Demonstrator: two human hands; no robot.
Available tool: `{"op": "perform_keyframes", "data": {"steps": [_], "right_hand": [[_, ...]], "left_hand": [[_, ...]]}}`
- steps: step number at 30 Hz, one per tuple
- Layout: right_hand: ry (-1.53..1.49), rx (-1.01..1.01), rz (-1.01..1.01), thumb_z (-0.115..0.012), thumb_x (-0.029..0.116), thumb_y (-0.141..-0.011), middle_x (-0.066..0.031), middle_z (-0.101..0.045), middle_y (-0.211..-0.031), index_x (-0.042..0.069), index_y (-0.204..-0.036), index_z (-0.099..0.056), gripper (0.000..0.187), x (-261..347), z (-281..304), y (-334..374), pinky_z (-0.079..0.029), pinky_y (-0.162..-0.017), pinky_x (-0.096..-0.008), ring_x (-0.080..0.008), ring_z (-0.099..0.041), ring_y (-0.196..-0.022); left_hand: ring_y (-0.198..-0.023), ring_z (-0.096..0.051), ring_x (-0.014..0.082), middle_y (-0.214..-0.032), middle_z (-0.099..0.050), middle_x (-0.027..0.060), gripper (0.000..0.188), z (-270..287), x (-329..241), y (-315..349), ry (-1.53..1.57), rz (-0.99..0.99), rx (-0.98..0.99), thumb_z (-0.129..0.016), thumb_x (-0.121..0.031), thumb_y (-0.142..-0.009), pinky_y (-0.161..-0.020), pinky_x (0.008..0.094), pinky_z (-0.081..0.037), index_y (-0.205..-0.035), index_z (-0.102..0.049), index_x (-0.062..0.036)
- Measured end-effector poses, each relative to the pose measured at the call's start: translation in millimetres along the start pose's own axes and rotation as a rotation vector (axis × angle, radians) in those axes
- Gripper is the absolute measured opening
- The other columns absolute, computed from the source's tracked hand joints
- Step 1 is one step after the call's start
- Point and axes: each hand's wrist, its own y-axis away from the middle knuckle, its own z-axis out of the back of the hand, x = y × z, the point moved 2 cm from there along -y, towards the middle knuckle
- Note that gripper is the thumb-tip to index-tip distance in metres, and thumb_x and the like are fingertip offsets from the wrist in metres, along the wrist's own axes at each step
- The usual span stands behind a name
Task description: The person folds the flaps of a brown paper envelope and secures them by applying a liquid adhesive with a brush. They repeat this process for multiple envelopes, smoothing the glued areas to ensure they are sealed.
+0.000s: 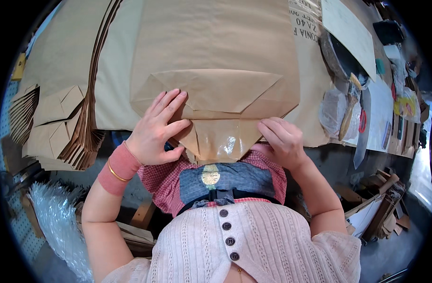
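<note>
A large brown paper bag [216, 42] lies in front of me with its folded bottom end toward me. One folded flap [225, 89] lies flat across it. A second flap [220, 137], shiny as if wet, hangs over the table edge toward my lap. My left hand [161, 125] rests on the left side of the fold, its fingers stretched out and apart, the thumb beside the shiny flap. At the right end of the fold, my right hand [282, 139] is closed on the bag's edge, fingers above and thumb below.
A fanned stack of brown paper bags [77, 118] lies at the left. On the right are a wooden-handled brush [350, 111], a dark basin [341, 56], a knife-like blade [362, 137] and red-handled scissors [362, 121]. Clear plastic strips [60, 221] hang low at the left.
</note>
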Motion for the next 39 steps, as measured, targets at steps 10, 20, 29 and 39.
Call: {"op": "perform_keyframes", "data": {"steps": [10,20,29,39], "right_hand": [[-0.228,-0.187,-0.279,-0.071,0.001,-0.075,-0.0099,-0.065,-0.098,0.001,-0.079,-0.064,0.008,-19,12,-45,-0.051,-0.073,-0.0316,-0.0240,-0.062,-0.088],[-0.134,-0.199,-0.444,-0.074,0.012,-0.082,-0.0122,-0.061,-0.090,0.001,-0.075,-0.059,0.020,-41,-38,-65,-0.049,-0.068,-0.0356,-0.0290,-0.060,-0.084],[0.252,-0.045,-0.642,-0.079,0.027,-0.081,-0.0086,-0.059,-0.079,0.006,-0.073,-0.057,0.031,-33,-34,-97,-0.047,-0.052,-0.0416,-0.0289,-0.059,-0.058],[0.037,0.112,-0.208,-0.081,0.028,-0.069,-0.0231,-0.047,-0.143,-0.008,-0.140,-0.042,0.088,29,-51,-94,-0.030,-0.116,-0.0452,-0.0367,-0.042,-0.137]], "left_hand": [[-0.099,-0.059,0.0286,-0.101,-0.068,0.0132,0.017,12,19,-17,0.341,0.178,-0.327,-0.075,-0.002,-0.076,-0.087,0.0365,-0.047,-0.082,-0.059,0.0015],[-0.069,-0.053,0.0311,-0.072,-0.054,0.0122,0.025,-26,30,-47,-0.033,0.410,-0.567,-0.071,-0.014,-0.086,-0.063,0.0399,-0.044,-0.077,-0.052,-0.0008],[-0.073,-0.062,0.0314,-0.074,-0.064,0.0107,0.030,-11,27,-76,-0.327,0.755,-0.383,-0.075,-0.032,-0.082,-0.063,0.0419,-0.048,-0.078,-0.060,-0.0062],[-0.145,-0.032,0.0330,-0.152,-0.038,0.0237,0.082,-22,-8,-62,-0.216,0.299,-0.127,-0.061,-0.031,-0.072,-0.120,0.0457,-0.023,-0.142,-0.043,0.0082]]}}
